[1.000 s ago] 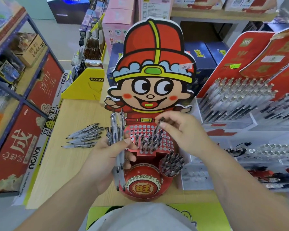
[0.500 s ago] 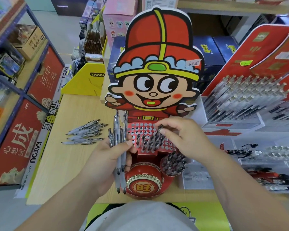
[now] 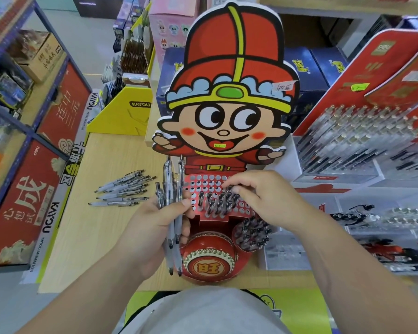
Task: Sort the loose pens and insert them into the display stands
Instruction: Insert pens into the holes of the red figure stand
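Pens (image 3: 171,186) sit clenched in our left hand (image 3: 152,227); our right hand (image 3: 263,198) pinches one pen (image 3: 228,189) at the stand's hole grid (image 3: 204,182) (many holes empty). We should hold it upright and press straight down.

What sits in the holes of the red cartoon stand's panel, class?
Dark-capped pens stand in the middle holes; upper holes show empty. The right hand hides part of the panel.
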Motion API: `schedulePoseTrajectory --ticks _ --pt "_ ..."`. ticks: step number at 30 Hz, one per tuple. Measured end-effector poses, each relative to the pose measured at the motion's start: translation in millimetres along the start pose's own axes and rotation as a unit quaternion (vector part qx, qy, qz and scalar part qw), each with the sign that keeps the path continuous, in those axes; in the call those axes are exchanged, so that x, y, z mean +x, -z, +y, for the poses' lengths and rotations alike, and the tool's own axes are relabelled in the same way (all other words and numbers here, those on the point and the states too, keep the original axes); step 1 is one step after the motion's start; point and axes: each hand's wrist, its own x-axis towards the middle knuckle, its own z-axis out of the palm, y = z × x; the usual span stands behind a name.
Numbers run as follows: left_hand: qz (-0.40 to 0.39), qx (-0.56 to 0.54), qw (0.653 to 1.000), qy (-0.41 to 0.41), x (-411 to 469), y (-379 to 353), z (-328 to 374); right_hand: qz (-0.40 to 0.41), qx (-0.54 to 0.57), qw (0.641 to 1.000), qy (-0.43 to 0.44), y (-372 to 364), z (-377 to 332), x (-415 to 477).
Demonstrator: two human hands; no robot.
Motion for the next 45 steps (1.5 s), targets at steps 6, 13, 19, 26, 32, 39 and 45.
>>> schedulePoseTrajectory --ticks 6,13,19,26,32,39,45 --pt "0.002 -0.003 1.0 -0.002 -0.7 0.7 0.0 0.01 0.069 0.998 -0.013 1.4 -1.5 -4.4" --pt "0.0 -0.007 1.0 0.001 -3.2 1.2 1.2 0.026 0.063 0.998 -0.017 23.1 -16.2 0.7" --pt "-0.004 -0.012 1.0 -0.003 -7.2 -0.5 3.2 -0.009 -0.081 0.997 0.006 25.4 -28.9 13.8" --pt "-0.009 -0.017 1.0 -0.009 -8.3 2.0 4.0 -0.009 -0.128 0.991 0.033 24.5 -28.9 16.9" --pt "-0.055 -0.014 0.998 -0.016 -11.6 0.2 7.9 -0.016 -0.136 0.99 0.038 23.1 -30.7 17.0" --pt "-0.108 -0.023 0.994 -0.02 -13.7 -4.2 13.7 -0.017 -0.111 0.993 0.03 23.6 -29.6 14.9" --pt "-0.113 -0.022 0.993 -0.023 -13.0 -2.2 13.9 -0.006 -0.104 0.994 0.028 19.5 -30.3 16.9"
